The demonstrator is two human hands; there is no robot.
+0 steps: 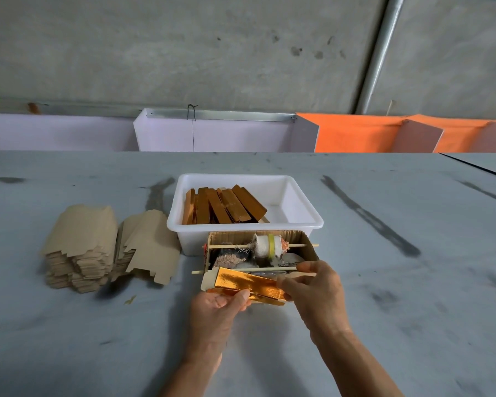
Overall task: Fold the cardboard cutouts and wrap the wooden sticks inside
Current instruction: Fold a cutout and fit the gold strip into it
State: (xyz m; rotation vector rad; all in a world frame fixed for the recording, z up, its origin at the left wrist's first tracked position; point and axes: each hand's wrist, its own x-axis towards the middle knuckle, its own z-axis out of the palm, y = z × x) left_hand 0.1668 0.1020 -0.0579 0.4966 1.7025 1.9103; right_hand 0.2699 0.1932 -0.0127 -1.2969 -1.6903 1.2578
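Head view: the left hand (218, 306) grips the near-left part of a gold-faced cardboard cutout (245, 283), thumb laid over its lower edge and fingers curled beneath. The right hand (317, 287) pinches the cutout's right end, fingers curled around it. The cutout is partly folded into a long trough, held just above the bench (413, 310) between the two hands. A wooden stick (301, 274) pokes out of its right end, just beyond the right hand's fingertips.

Directly beyond both hands sits an open cardboard box (309, 247) with a thread spool (265, 246) on a skewer. Further beyond stands a white tub (298, 202) holding finished gold wraps (224, 206). Well left of the left hand lie stacks of flat cutouts (98, 247).
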